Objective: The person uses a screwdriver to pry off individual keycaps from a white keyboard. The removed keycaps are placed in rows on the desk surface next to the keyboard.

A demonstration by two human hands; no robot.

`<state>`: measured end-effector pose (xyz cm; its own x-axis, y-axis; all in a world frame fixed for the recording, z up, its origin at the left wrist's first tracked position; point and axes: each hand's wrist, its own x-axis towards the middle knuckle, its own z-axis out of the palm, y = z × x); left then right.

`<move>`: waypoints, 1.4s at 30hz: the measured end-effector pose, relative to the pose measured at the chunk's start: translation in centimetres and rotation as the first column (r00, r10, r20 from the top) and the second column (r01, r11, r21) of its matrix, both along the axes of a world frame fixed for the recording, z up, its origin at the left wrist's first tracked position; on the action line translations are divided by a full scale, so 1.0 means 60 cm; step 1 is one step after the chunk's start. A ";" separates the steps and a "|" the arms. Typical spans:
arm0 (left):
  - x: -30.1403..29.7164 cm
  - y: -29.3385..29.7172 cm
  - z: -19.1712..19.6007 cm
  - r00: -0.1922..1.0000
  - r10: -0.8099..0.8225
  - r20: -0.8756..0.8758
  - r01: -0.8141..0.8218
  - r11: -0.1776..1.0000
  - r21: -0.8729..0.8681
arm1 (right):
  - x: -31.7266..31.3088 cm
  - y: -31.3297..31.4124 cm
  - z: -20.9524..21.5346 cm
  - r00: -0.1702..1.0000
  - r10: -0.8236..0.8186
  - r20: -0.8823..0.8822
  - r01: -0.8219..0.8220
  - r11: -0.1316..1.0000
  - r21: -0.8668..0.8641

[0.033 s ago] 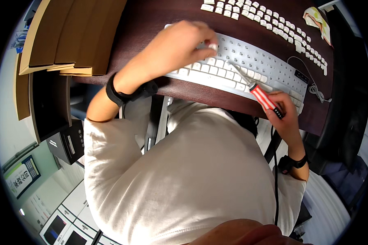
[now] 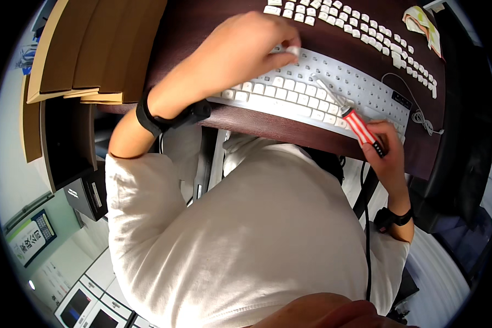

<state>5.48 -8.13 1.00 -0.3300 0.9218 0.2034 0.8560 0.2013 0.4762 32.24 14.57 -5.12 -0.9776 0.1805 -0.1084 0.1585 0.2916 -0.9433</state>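
Observation:
A white keyboard (image 2: 341,75) lies slanted on the dark table. Keycaps sit on its nearer rows, while bare switches show across the farther rows and the right part. My left hand (image 2: 251,46) is over the keyboard's far left side, thumb and fingers pinched on a small white keycap (image 2: 293,51). My right hand (image 2: 387,145) is at the keyboard's near right edge, wrapped round the red-and-white striped handle of a screwdriver (image 2: 361,131). Its metal shaft slants up and left over the keys. My left forearm and hand hide the keyboard's far left end.
Loose white keycaps (image 2: 361,24) lie in rows beyond the keyboard. A patterned cloth (image 2: 421,27) rests at the far right, with a coiled grey cable (image 2: 421,119) below it. Brown cardboard boxes (image 2: 95,46) stand at the left edge of the dark table (image 2: 238,121).
My left hand has moved away from me and slightly right, carrying the keycap toward the keyboard's far edge. My right hand and the screwdriver have shifted a little to the right.

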 end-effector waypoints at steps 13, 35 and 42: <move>-0.095 0.192 -0.080 0.943 -0.128 -0.306 0.050 0.967 -0.251 | 0.063 0.065 -0.002 0.968 -0.238 -0.085 0.242 0.970 0.037; -0.105 0.161 -0.051 0.942 -0.142 -0.305 0.076 0.973 -0.217 | 0.061 0.068 -0.030 0.966 -0.239 -0.094 0.246 0.967 0.063; -0.016 0.045 -0.005 0.997 -0.058 -0.045 0.040 0.942 -0.333 | 0.026 0.058 0.025 0.995 -0.084 -0.054 0.089 0.993 0.079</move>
